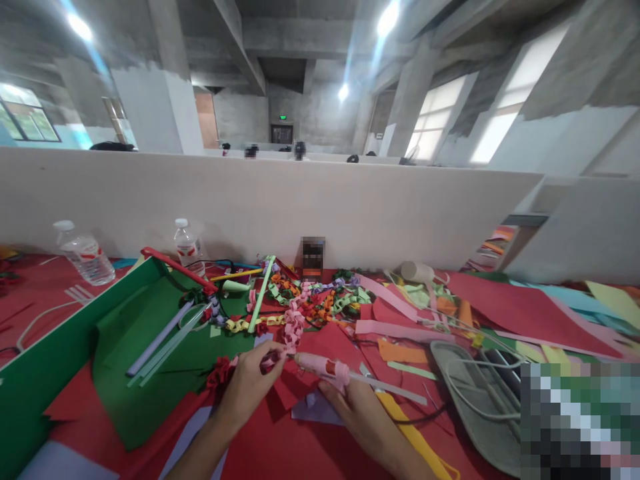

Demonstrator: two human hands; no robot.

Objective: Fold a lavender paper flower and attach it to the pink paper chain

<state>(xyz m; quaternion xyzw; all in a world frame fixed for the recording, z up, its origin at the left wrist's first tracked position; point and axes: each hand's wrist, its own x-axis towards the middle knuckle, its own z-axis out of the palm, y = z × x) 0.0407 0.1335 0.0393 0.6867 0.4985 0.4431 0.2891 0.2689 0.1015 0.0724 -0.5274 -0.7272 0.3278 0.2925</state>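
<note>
A pink glue gun (325, 368) with a clear glue stick out of its back is gripped in my right hand (353, 400). Its nozzle points left and meets the fingertips of my left hand (255, 373). Those fingers pinch the near end of a pink paper chain (294, 323), which runs away from me onto a heap of paper chains. Dark red curled paper (220, 375) lies just left of my left wrist. Under both hands are red paper sheets and a lilac sheet (315, 408).
A green board (50, 333) stands at the left, with two water bottles (89, 257) (189, 245) behind. A grey tray (470, 427) sits at the right beside paper strips. A white partition (250, 207) closes off the back.
</note>
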